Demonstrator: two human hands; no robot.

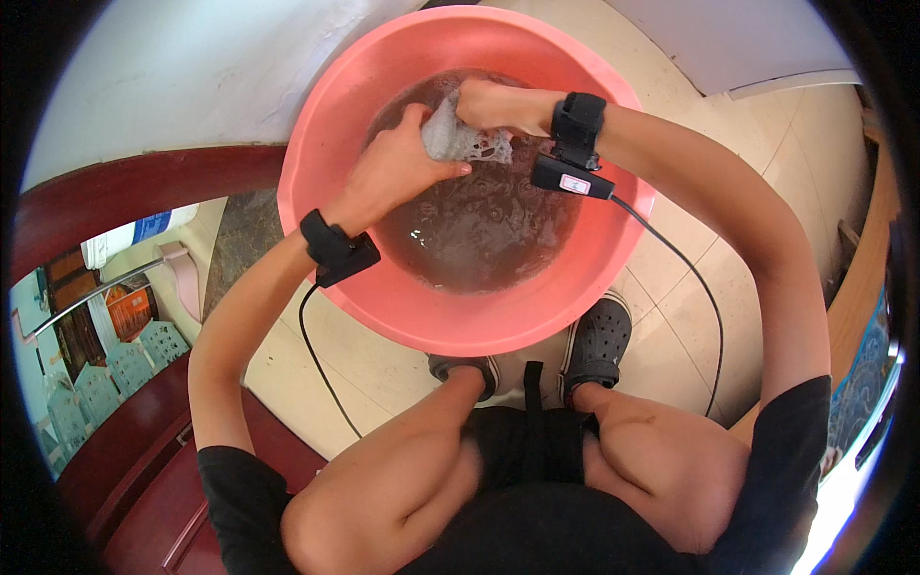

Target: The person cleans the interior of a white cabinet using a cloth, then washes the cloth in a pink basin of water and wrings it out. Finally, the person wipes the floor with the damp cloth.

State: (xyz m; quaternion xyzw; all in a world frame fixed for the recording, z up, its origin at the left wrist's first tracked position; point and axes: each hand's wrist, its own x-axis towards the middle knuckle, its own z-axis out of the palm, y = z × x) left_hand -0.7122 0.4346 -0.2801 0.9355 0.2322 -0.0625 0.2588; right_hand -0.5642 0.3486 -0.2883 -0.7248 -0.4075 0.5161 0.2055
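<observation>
A large pink plastic basin stands on the floor before me, holding murky grey-brown water. Above the water, towards the basin's far side, is a wet, whitish piece of cloth with a ragged, holed lower edge. My right hand is closed on the cloth's upper right part. On the cloth's left side lies my left hand, its thumb stretched out below and its fingertips hidden behind the cloth. Each wrist wears a black strap with a small cabled device.
A white wall and dark red trim border the basin on the left. Low at the left are a metal rail, pale green perforated holders and a white tub. My feet, in dark clogs, are close to the basin's near rim. Wooden furniture stands at the right.
</observation>
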